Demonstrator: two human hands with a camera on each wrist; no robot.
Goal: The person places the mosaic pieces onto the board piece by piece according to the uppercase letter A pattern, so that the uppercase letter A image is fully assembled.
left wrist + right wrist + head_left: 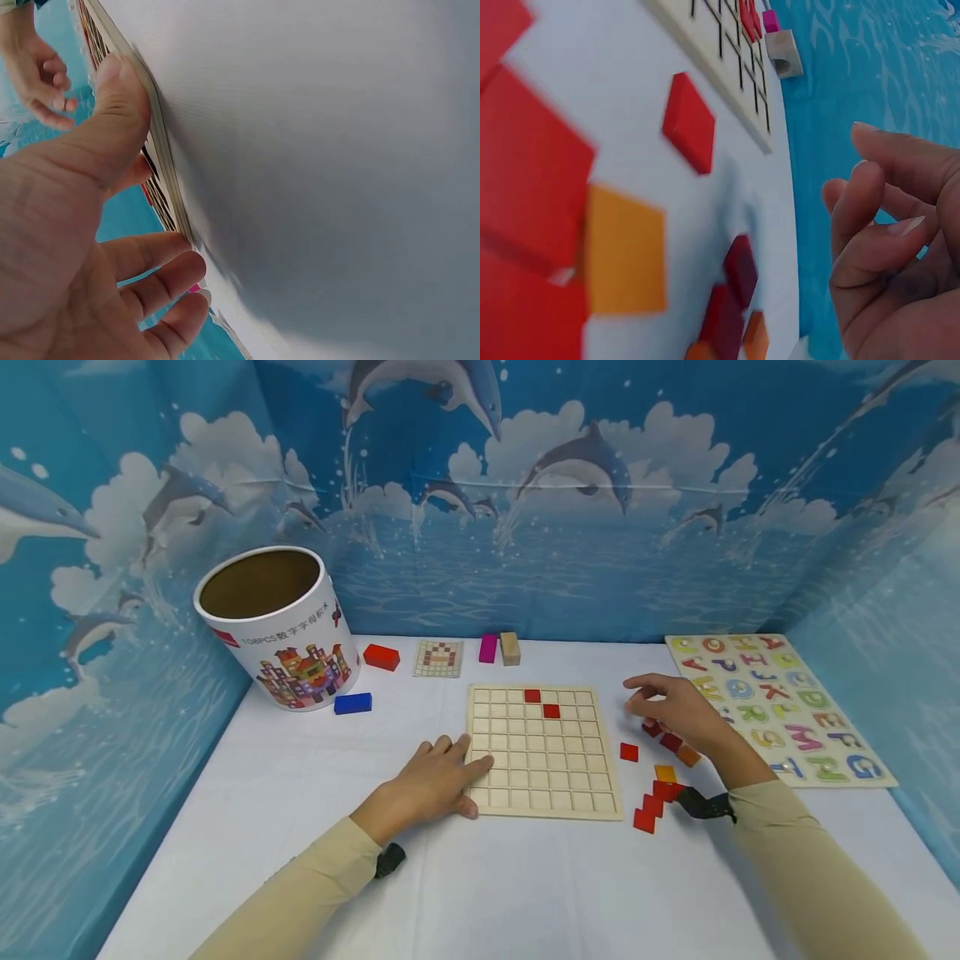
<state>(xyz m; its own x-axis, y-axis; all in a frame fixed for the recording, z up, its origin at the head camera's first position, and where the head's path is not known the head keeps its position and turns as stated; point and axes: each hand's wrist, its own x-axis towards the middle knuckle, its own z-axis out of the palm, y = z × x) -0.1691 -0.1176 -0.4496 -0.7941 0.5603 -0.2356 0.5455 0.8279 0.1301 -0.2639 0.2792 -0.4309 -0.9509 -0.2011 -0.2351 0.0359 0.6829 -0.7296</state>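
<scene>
A wooden grid board (543, 768) lies in the middle of the white table with two red tiles (532, 695) set in its top rows. My left hand (450, 768) rests flat on the board's left edge, thumb (112, 105) against the rim (161, 157). My right hand (648, 702) hovers right of the board over loose tiles, fingers (877, 217) loosely curled and holding nothing. Below it lie a single red tile (628, 752) (688, 121), an orange tile (664, 773) (624, 259) and several more red ones (651, 810).
A round cardboard canister (281, 627) stands at the back left, with a red block (381, 657) and a blue block (352, 702) beside it. A pattern card (438, 658), a magenta block (488, 648) and a wooden block (510, 647) lie behind the board. An alphabet puzzle (780, 706) is at the right.
</scene>
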